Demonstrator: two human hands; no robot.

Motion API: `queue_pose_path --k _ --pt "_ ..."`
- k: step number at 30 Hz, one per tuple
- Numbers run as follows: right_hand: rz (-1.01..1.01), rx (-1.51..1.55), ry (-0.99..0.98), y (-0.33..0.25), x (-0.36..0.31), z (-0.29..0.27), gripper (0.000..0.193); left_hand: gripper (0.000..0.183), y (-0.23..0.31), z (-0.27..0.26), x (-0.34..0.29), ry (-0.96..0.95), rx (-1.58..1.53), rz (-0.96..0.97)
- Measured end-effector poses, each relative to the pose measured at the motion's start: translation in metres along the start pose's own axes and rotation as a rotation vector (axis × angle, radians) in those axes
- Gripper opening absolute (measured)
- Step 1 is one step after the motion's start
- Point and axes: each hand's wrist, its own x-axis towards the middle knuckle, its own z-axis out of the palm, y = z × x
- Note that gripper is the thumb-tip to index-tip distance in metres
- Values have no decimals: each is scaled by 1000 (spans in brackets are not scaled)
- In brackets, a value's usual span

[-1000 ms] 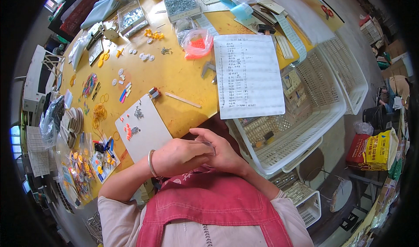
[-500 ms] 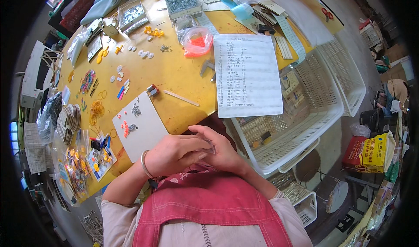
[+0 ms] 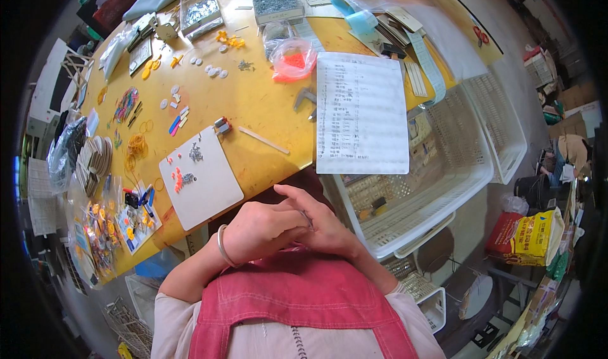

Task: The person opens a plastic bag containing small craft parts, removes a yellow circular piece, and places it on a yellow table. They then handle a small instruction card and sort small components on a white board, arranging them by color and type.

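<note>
Over there, left hand (image 3: 253, 228) and right hand (image 3: 326, 229) together, both curled closed round one small clear thing (image 3: 308, 219), mostly hidden.

A yellow tabletop (image 3: 247, 102) carried a white board (image 3: 214, 181) at its near edge and, close by, a pale stick (image 3: 264, 140). A grey caliper (image 3: 304, 95), yellowish rubber bands (image 3: 135, 145), white discs (image 3: 223, 74) and red-handled scissors (image 3: 479, 36) also lay there.

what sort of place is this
Probably a small workshop or packing room: a yellow table strewn with small loose parts, an open box of small grey pieces, and a large white plastic basket beside the table.
</note>
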Motion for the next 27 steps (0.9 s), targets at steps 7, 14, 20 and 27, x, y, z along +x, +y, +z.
queue_pose_path --k 7,14,20,27 --pt "140 35 -10 15 -3 -4 58 9 -4 15 0 164 57 94" --pt "102 -2 6 24 -6 2 46 8 -1 24 -9 90 178 26" --pt "-3 -196 10 21 -6 3 48 14 1 25 -16 164 81 45" --pt "46 -116 -45 23 -7 8 52 15 -1 25 -21 70 134 9"
